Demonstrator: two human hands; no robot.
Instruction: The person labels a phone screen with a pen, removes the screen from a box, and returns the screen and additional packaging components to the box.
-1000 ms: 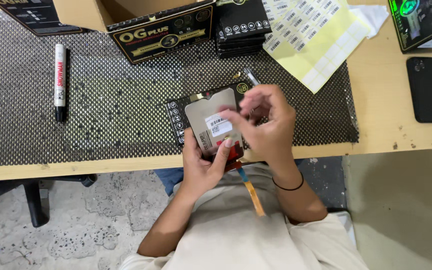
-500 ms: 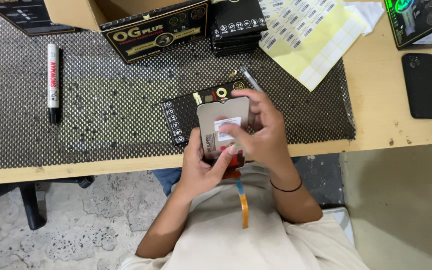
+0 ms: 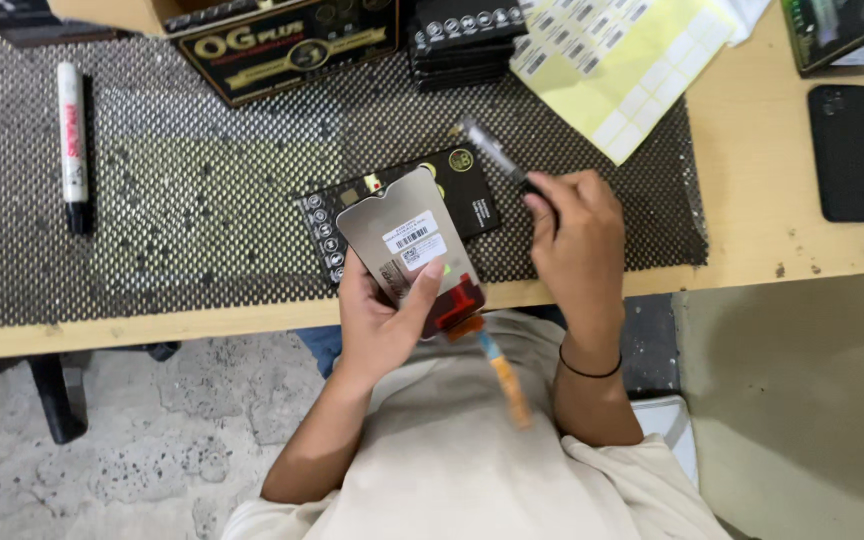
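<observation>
My left hand point(image 3: 384, 318) holds a grey phone screen panel point(image 3: 407, 243) by its lower end, thumb across its back. The panel carries a white barcode sticker and a red and orange flex strip point(image 3: 464, 304) at its bottom. It hovers over a flat black box point(image 3: 462, 190) lying on the mat. My right hand point(image 3: 574, 243) is to the right of the panel, closed around a dark pen-like tool point(image 3: 497, 152) that points up and left and looks blurred.
A black dotted mat point(image 3: 202, 190) covers the wooden table point(image 3: 782, 235). A white marker point(image 3: 72, 145) lies at left. Black printed boxes point(image 3: 297, 45) stand at the back, with yellow sticker sheets point(image 3: 632, 60) and a black phone point(image 3: 849, 152) at right.
My right hand left the panel's sticker and moved right, now gripping the pen-like tool. My left hand alone holds the panel, slightly tilted.
</observation>
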